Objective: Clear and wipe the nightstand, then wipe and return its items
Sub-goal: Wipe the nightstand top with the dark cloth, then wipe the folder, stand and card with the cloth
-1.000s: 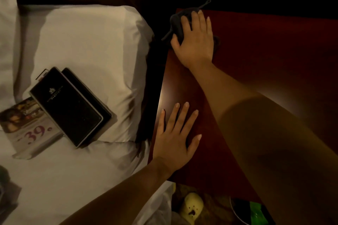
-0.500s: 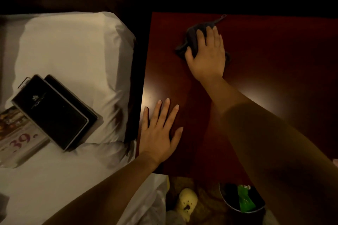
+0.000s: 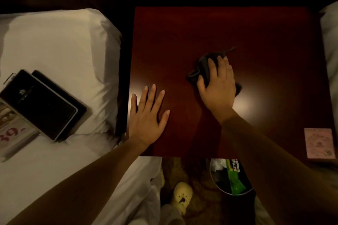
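**Dark red top mid-wipe, R hand on cloth**

Dark red wood nightstand, glossy, lamp glare on it. I've got the R hand pressed down on a dark cloth, roughly centre of the top. Fingers curl over the cloth w/ thumb tucked at its left side, so I'd call it gripping the cloth, pinned to the wood. Cloth is bunched, a thin tail sticks out from its far edge to the right.

L hand is flat, fingers spread, holding nothing, palm down near the front-left edge of the top. Looks like bracing only.

Key relation: cloth sits under the R hand, to the right of and farther back than the L hand. Unwiped-looking area lies all round it; far strip and right side are the widest open runs from where the cloth is now. The L hand covers the front-left patch, so it has to lift before that gets wiped. R hand is the only one on the cloth, so strokes come from that arm.

Top is mostly cleared. One pink card sits at the front-right corner, apart from the cloth; can't tell if it's lying on the top or just past the edge. Folders are parked on the pillow at left, w/ a leaflet just beside them.

Stage, my guess: wiping step underway, items not yet wiped or returned.
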`<state>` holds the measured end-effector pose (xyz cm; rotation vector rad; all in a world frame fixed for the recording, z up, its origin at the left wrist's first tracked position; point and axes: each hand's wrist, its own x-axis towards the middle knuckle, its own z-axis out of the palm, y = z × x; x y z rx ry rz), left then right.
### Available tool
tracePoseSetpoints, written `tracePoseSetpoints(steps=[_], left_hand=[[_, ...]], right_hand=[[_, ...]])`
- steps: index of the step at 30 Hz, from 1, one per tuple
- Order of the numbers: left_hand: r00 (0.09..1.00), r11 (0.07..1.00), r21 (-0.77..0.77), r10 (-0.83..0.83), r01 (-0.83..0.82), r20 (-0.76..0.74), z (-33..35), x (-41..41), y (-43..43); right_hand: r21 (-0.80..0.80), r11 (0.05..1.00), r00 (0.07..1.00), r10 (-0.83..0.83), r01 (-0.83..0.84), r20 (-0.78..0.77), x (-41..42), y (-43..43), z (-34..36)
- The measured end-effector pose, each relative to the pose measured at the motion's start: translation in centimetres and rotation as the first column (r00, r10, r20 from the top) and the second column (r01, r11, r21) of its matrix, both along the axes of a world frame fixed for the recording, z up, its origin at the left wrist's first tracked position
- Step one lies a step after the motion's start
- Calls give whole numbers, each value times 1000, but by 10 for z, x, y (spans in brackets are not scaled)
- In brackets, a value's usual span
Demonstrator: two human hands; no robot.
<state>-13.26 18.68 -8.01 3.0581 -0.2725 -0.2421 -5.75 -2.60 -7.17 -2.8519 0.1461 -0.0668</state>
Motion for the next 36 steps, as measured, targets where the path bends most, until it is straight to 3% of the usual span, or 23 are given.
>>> tracePoseSetpoints(steps=[13, 19, 25, 30, 33, 36], left_hand=[[998, 999, -46, -14, 17, 54, -9, -1, 5], [999, 949, -312, 50, -48, -1, -1, 2, 11], [972, 757, -614, 225, -222, -74, 27, -14, 45], [878, 605, -665, 448, -438, -171, 52, -60, 101], [715, 424, -690, 672, -587, -194, 67, -78, 143], [486, 172, -681, 820, -712, -302, 79, -83, 187]], right_hand=[[-46, 986, 985, -160, 157, -63, -82, 65, -1], [-36, 995, 989, -98, 94, -114, -95, 101, 4], [5, 996, 982, 84, -85, -172, -113, 166, 15], [188, 928, 916, 355, -322, -185, -128, 219, 32], [358, 876, 818, 450, -324, -359, -130, 248, 46], [562, 821, 786, 413, -102, -460, -123, 278, 63]])
